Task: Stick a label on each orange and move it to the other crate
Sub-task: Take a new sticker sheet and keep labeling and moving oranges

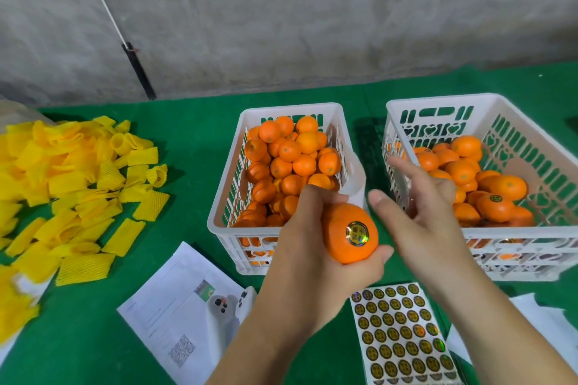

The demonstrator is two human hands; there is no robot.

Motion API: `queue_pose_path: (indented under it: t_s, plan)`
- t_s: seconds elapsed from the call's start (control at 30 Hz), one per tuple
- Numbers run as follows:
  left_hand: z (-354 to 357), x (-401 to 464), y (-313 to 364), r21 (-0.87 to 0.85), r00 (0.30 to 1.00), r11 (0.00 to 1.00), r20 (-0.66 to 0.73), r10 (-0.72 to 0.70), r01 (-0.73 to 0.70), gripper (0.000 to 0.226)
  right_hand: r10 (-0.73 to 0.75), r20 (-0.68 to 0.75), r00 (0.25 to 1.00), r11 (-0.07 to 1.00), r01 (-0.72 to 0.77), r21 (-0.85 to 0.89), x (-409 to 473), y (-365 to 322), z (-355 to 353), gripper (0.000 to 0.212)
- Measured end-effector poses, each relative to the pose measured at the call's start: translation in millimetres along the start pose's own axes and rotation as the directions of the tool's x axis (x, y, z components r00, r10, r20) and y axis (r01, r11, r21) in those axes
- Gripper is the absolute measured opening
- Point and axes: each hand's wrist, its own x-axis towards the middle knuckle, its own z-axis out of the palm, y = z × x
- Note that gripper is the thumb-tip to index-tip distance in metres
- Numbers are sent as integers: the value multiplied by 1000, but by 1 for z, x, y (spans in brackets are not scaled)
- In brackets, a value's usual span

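My left hand grips an orange that carries a round gold and black label on its near face. The fruit sits between the two crates, low in front of them. My right hand hovers just right of it, fingers spread and holding nothing. The left white crate is heaped with unlabelled oranges. In the right white crate lie oranges, one showing a dark label. A sheet of round labels lies on the green table below my hands.
A pile of yellow foam fruit sleeves covers the table's left side. A printed paper lies front left of the label sheet, more white paper at the right. A grey concrete wall stands behind the table.
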Motion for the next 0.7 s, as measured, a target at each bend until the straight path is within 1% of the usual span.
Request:
queue_pose_path:
  t_s: [0.03,0.07,0.1,0.13,0.17,0.23,0.27,0.33,0.37,0.4,0.43,0.5,0.53,0.57,0.63,0.7]
  plan:
    - [-1,0,-1,4,1000,1000,-11,-8,8,60,6,-50,999,1000,-6,-3,1,1,-4,68]
    - [-2,0,-1,3,1000,1000,-19,-12,12,59,-6,-63,998,1000,7,7,-1,1,-6,75]
    - [-2,0,-3,-3,1000,1000,-20,-10,10,58,-31,-32,999,1000,31,5,-5,0,-6,85]
    - [-1,0,-4,-14,1000,1000,-19,-10,10,59,-55,31,998,998,55,-15,-8,-2,-4,94]
    - [1,0,-5,-25,1000,1000,-18,-13,13,59,-69,105,992,997,74,-38,-11,-2,-2,97]
    - [4,1,-7,-32,1000,999,-19,-21,20,58,-71,200,977,995,83,-48,-10,3,1,93]
    - [5,2,-8,-23,1000,1000,-23,-19,19,56,-61,199,978,996,72,-53,-7,7,1,88]
    - [4,3,-10,-33,999,999,-41,-15,14,54,-27,96,995,996,35,-80,0,14,0,78]
    - [4,3,-11,-55,998,998,-55,-20,17,55,-15,50,999,997,18,-70,0,17,-1,73]
    - [4,4,-11,-80,997,996,-65,-30,25,57,3,51,999,1000,-2,-14,-2,19,0,66]
    - [5,5,-12,-115,997,993,-63,-47,39,58,30,109,994,996,-39,78,-7,20,3,60]
    - [10,6,-16,-231,997,970,-12,-82,77,61,88,317,944,959,-166,230,-15,20,10,56]
    - [13,6,-19,-255,997,963,25,-79,82,61,110,407,907,938,-230,260,-18,20,13,58]
    - [14,6,-23,-234,996,969,63,-63,76,60,120,466,876,923,-272,274,-19,20,14,60]
    - [12,6,-31,-127,988,990,149,-33,52,61,97,497,862,918,-271,291,-16,24,12,62]
    - [5,9,-40,-32,970,999,243,-8,16,68,88,488,869,910,-269,315,-13,30,6,67]
